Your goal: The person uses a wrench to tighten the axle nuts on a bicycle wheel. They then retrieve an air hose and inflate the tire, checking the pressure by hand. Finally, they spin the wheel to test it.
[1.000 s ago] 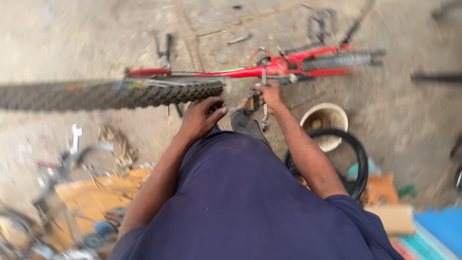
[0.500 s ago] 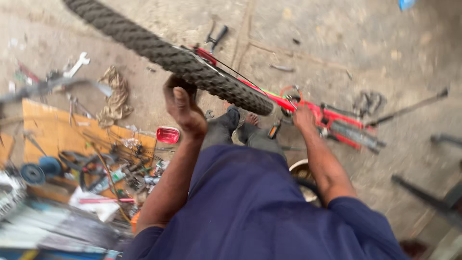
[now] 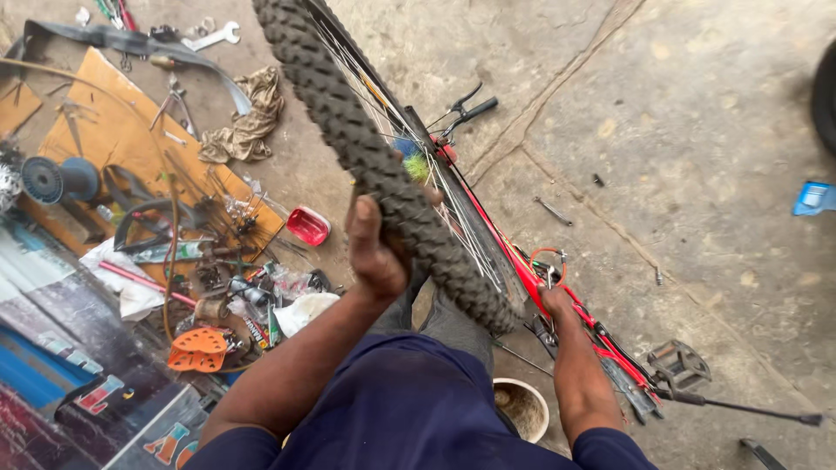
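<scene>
- The left hand (image 3: 376, 248) is closed around the knobby black tyre (image 3: 383, 165) of a bicycle wheel, fingers wrapped over the tread, the forearm reaching up from the lower middle of the view.
- The right hand (image 3: 557, 300) rests down on the red bicycle frame (image 3: 522, 261) just beside the wheel's lower end; the wheel hides the fingers, so I cannot tell whether it is gripping.
- The wheel runs slantwise from the top centre down to the person's knees, its spokes facing right, and the frame lies on the concrete floor (image 3: 697, 130).
- A black pedal (image 3: 679, 365) sits on the floor to the right of the right forearm.
- A small round tub (image 3: 521, 409) stands on the floor between the two arms, near the bottom edge.
- To the left of the left arm, a small red oblong packet (image 3: 308, 225) lies on the floor at the edge of a brown cardboard sheet (image 3: 104, 130) strewn with tools.
- An orange perforated plate (image 3: 198, 348) lies near the lower left.
- A crumpled tan rag (image 3: 248, 117) and a silver spanner (image 3: 213, 36) lie toward the top left.
- A small blue packet (image 3: 814, 198) sits at the floor's right edge.
</scene>
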